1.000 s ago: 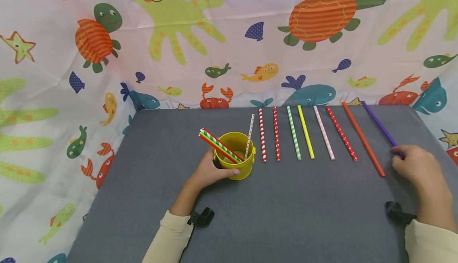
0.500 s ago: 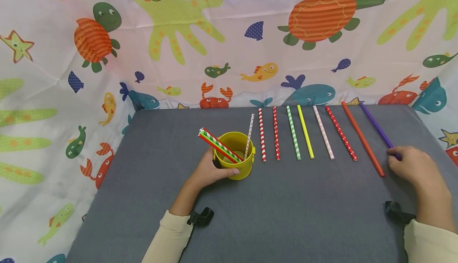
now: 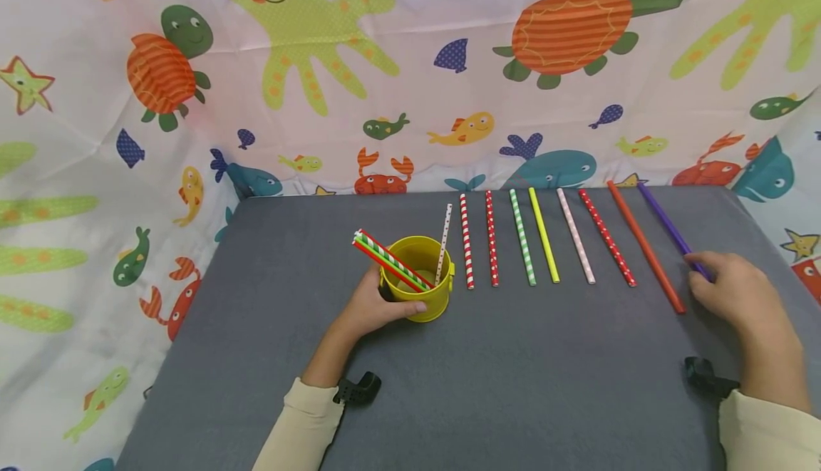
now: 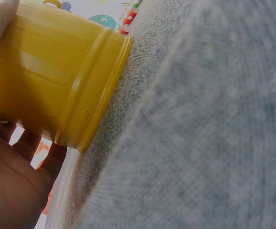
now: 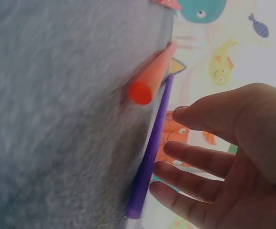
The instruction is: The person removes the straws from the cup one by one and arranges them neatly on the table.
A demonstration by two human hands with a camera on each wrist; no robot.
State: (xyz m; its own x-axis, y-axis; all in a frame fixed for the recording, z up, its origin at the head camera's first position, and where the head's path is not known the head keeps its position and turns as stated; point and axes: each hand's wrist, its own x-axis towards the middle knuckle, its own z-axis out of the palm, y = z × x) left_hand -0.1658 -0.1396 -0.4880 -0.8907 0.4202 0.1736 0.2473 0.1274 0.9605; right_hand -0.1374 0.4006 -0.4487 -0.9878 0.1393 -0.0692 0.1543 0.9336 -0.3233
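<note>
My left hand (image 3: 375, 307) grips a small yellow bucket (image 3: 431, 306), thumb at the front and fingers behind. In the left wrist view the fingers curl round the bucket's wall (image 4: 42, 71). Several red and green straws (image 3: 391, 261) lean left out of it, and a white dotted straw (image 3: 444, 243) stands at its right side. My right hand (image 3: 737, 289) is at the near end of a purple straw (image 3: 667, 221) lying on the table. In the right wrist view its fingers are extended beside the purple straw (image 5: 152, 152), fingertips at or near it, thumb apart.
Left of the purple straw lie an orange straw (image 3: 644, 246), a red dotted straw (image 3: 606, 236), a pink one (image 3: 576, 236), a yellow one (image 3: 544, 236), a green striped one (image 3: 522, 236) and more red-white ones. A patterned cloth (image 3: 410, 58) hangs behind the grey table (image 3: 513, 385).
My right hand has shifted slightly left, and the purple straw's near end has moved left with it, closer to the orange straw. The left hand stays on the bucket. The view has drifted slightly.
</note>
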